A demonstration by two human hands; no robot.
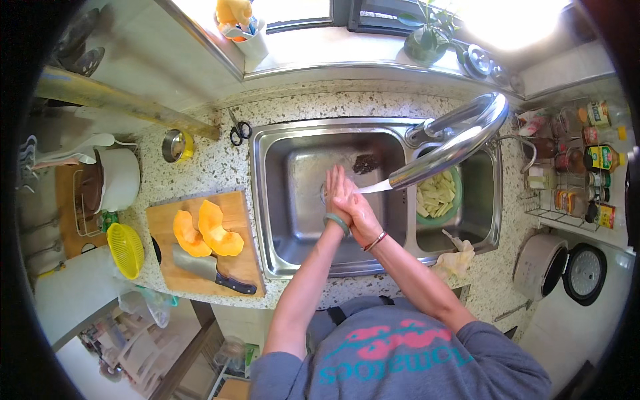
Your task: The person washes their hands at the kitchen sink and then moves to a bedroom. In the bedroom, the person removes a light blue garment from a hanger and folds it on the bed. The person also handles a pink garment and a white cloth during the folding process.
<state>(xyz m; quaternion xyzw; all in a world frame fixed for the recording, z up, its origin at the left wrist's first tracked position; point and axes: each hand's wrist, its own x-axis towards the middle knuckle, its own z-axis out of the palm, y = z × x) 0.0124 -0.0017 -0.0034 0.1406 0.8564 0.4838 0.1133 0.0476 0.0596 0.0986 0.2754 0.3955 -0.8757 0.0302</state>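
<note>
Over the left basin of the steel sink (280,267), my left hand (331,200) has its fingers stretched out, pointing away from me. My right hand (362,215) presses against it from the right, with its fingers bent round it. Where the palms meet is hidden. Water (375,188) runs from the curved chrome faucet (453,148) onto my hands. A green bangle (338,223) circles my left wrist and a thin red bracelet (375,241) my right. Dark scraps (365,164) lie in the basin beyond my hands.
On the left, a cutting board (200,283) bears two pumpkin pieces (220,230) and a cleaver (197,263). A green bowl of pale cut pieces (437,197) sits in the right basin. Scissors (240,130), a yellow basket (125,251) and a rice cooker (539,267) stand around the sink.
</note>
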